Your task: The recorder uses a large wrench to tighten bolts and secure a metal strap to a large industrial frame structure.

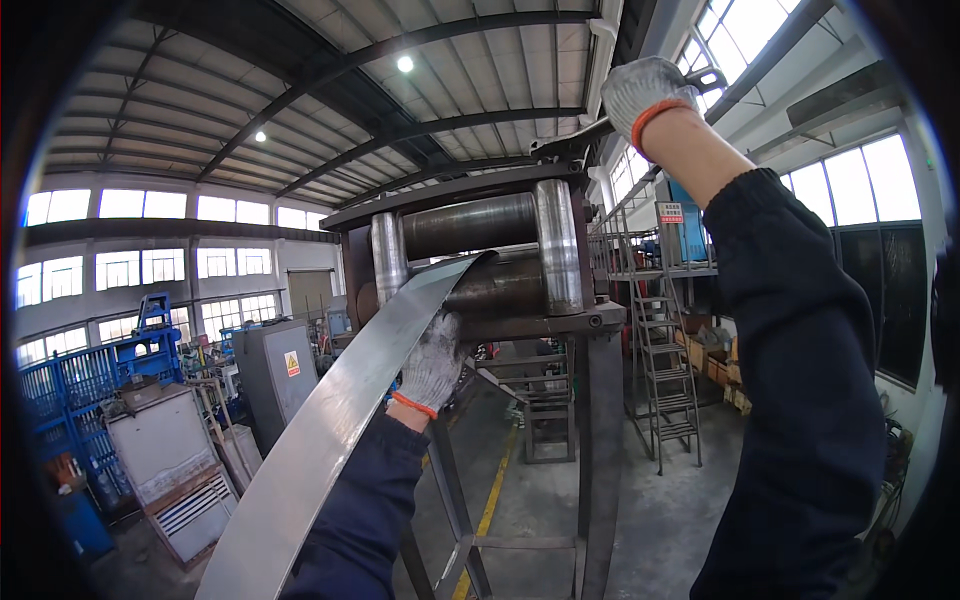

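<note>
A long flat metal strip (335,420) slants up from the lower left to a steel roller stand, its far end between the horizontal rollers (475,225) and beside the upright ones (559,245). My left hand (432,358), in a grey knit glove with an orange cuff, grips the strip from below, close to the rollers; its fingers are partly hidden behind the strip. Raised at the upper right, my gloved right hand (650,92) is closed around the handle of a wrench (708,79). The wrench's other end rests at the top of the stand's frame.
The stand's dark steel legs (602,450) reach down to the concrete floor. Behind it stands a metal stair (662,370) with a platform. A grey cabinet (275,365), a white box-like unit (165,465) and blue racking (65,410) occupy the left side.
</note>
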{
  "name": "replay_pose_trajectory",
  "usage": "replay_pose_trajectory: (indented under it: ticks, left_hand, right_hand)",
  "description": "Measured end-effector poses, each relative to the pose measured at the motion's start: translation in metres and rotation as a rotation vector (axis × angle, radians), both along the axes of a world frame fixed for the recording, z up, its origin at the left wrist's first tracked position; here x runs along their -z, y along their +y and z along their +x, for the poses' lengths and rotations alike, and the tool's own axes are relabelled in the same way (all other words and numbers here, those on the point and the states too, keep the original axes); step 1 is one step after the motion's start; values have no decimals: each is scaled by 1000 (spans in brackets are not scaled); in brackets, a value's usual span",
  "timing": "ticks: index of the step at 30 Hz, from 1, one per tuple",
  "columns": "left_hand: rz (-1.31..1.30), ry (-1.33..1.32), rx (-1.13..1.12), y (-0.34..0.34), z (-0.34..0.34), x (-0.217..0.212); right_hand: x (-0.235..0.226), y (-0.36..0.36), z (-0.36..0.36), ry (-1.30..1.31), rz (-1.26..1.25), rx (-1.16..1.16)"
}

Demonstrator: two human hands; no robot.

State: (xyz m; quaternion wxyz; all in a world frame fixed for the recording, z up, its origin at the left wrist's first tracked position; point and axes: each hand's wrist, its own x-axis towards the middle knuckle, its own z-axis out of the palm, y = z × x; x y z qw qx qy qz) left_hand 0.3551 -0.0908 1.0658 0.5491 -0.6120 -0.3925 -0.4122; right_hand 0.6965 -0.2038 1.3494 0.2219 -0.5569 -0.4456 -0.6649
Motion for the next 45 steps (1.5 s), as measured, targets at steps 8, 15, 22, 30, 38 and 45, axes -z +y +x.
replay_pose_trajectory:
  ticks: [8, 15, 22, 30, 38, 45]
  left_hand:
    - [20, -9, 95, -4, 6, -4]
    - [-8, -26, 99, -4, 10, -4]
    - [-61, -63, 116, -16, 13, -11]
    - [-62, -20, 59, -12, 8, -7]
    - [-142, -61, 142, -9, 4, -12]
    - [-110, -101, 143, -12, 11, -16]
  right_hand:
    - [-9, -1, 3, 16, -71, 36]
    - [-1, -1, 12, 20, -53, -6]
    - [4, 42, 58, 117, -73, -213]
    - [-19, 70, 68, 26, -57, -269]
    - [-16, 93, 92, -225, 98, -365]
    - [9, 147, 88, 85, 47, -546]
